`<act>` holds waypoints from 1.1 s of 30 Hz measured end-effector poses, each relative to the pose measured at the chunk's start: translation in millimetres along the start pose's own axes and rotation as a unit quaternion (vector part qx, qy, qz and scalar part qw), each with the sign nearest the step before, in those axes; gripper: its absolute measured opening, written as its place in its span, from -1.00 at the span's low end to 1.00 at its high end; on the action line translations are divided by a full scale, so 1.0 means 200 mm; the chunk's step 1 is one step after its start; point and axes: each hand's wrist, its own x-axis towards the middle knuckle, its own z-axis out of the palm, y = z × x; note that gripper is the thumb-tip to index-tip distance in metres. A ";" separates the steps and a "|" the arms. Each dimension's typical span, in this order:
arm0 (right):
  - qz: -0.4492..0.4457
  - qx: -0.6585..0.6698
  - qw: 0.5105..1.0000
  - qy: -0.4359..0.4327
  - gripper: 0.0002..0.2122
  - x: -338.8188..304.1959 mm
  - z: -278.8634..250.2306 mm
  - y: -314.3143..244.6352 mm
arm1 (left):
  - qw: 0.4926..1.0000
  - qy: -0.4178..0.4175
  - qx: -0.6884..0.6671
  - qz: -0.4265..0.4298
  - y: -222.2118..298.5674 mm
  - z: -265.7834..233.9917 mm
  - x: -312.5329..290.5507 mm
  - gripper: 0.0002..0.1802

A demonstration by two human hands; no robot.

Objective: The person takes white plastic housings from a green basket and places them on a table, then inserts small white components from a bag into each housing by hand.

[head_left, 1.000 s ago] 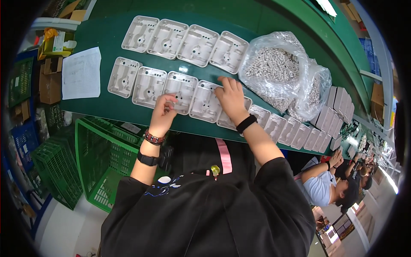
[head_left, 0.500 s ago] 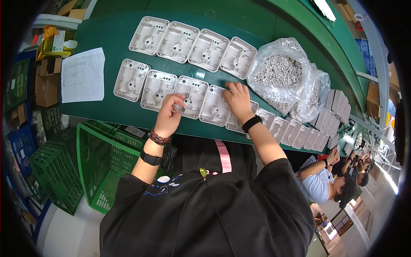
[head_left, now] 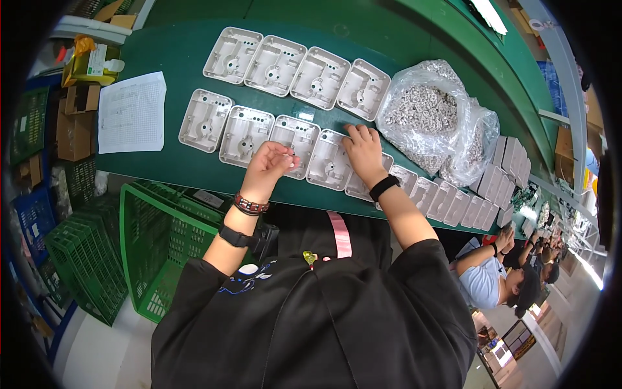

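Note:
Two rows of light grey moulded plastic housings lie on the green worktable (head_left: 162, 39). My left hand (head_left: 269, 165) hovers over the near row with fingers curled together above one housing (head_left: 295, 137); whether it pinches a small part I cannot tell. My right hand (head_left: 364, 152) rests palm down on the neighbouring housing (head_left: 329, 161), fingertips at its far edge. A clear bag of small white parts (head_left: 424, 113) sits just right of that hand.
A second clear bag (head_left: 476, 139) and a row of upright grey housings (head_left: 453, 198) run to the right. A printed sheet (head_left: 131, 111) lies at left. Green crates (head_left: 155, 240) stand below the table edge. Another person (head_left: 499, 279) works at right.
My left hand has risen off the near row and closed its fingers. My right hand has shifted slightly right along the row. The view has drifted.

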 end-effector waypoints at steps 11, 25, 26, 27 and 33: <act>0.087 0.256 0.956 0.114 -0.85 0.11 -0.41 -0.39 | 0.995 0.017 -0.080 -0.054 -0.03 -0.03 -0.03 -0.83; -0.091 0.323 0.942 0.017 -0.87 0.11 -0.34 -0.50 | 0.944 -0.191 0.229 -0.141 0.13 -0.10 -0.03 -0.41; -0.117 0.313 0.943 0.007 -0.87 0.11 -0.33 -0.51 | 0.931 -0.219 0.246 -0.160 0.13 -0.11 -0.03 -0.39; -0.143 0.303 0.942 -0.004 -0.87 0.12 -0.33 -0.52 | 0.930 -0.220 0.244 -0.161 0.14 -0.11 -0.03 -0.39; -0.127 0.247 0.961 0.005 -0.88 0.17 -0.29 -0.53 | 0.956 -0.085 0.264 -0.095 0.15 -0.19 0.01 -0.54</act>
